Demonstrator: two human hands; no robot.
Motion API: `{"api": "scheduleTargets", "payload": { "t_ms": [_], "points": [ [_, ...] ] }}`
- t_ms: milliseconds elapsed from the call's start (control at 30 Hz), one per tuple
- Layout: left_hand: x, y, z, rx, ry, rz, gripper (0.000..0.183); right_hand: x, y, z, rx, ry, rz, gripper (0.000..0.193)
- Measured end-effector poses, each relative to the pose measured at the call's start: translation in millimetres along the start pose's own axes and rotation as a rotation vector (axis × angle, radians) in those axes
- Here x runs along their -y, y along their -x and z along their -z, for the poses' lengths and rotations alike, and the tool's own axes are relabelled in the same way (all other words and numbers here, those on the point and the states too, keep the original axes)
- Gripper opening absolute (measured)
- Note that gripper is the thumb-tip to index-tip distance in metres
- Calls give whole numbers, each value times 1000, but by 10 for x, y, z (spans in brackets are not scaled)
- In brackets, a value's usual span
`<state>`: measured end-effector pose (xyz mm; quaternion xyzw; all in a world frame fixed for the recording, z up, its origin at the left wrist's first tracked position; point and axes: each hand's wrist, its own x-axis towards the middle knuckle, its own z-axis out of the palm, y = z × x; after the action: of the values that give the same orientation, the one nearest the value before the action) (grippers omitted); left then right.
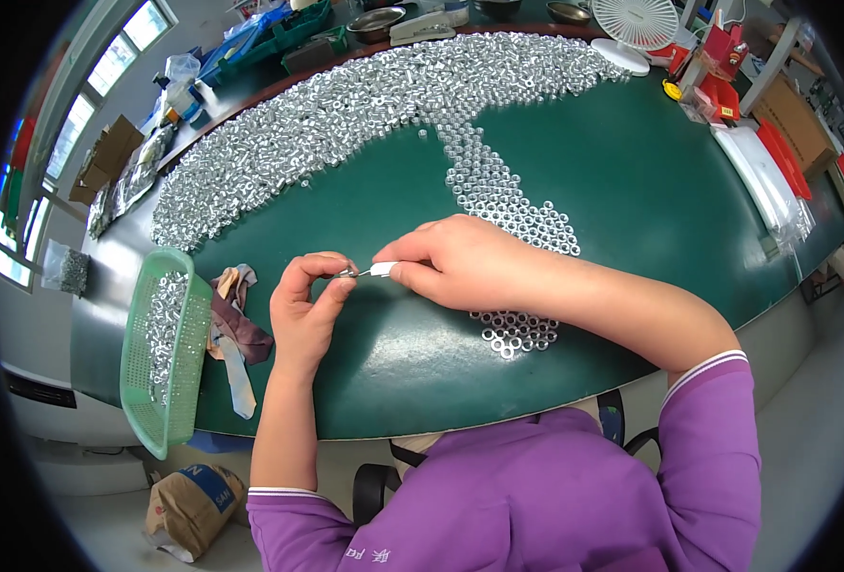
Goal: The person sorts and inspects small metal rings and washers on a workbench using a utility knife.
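Note:
Over the near middle of the green table, my left hand pinches a small silver metal part between thumb and forefinger. My right hand grips a small white-handled tool, whose thin metal tip reaches to that part. Fingers cover much of the part, so its exact shape is hard to make out. Beneath and beyond my right forearm, silver metal rings lie flat in a band one layer deep. This band runs back to a large heap of similar metal pieces curving along the table's far side.
A green plastic basket with metal pieces stands at the left edge, beside crumpled cloths. At the far right are a white fan, red bins and white plastic bags. A brown paper bag sits on the floor.

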<state>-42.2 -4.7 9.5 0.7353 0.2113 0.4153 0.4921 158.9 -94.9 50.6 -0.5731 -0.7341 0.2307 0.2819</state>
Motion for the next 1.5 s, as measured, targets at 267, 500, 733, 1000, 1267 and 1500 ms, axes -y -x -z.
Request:
{"api": "scheduleTargets", "payload": {
  "t_ms": [267,500,733,1000,1267,1500],
  "points": [
    [98,-17,63,39,-349,98,11,-163,39,111,-603,718,565,30],
    [-151,49,-15,-72,-1233,-178,15,-616,671,660,-655,829,282,30],
    [-534,191,-659,387,-1084,-181,23,-968,1082,741,-641,690,77,33],
    [-520,42,-865,387,-739,189,38,-1048,1076,770,-693,627,113,32],
    [-109,-249,-1041,393,-314,262,49,-1122,1055,718,-668,598,100,31],
    [-333,57,-848,668,-483,-58,98,-1110,1061,738,-664,556,52,29]
  ]
}}
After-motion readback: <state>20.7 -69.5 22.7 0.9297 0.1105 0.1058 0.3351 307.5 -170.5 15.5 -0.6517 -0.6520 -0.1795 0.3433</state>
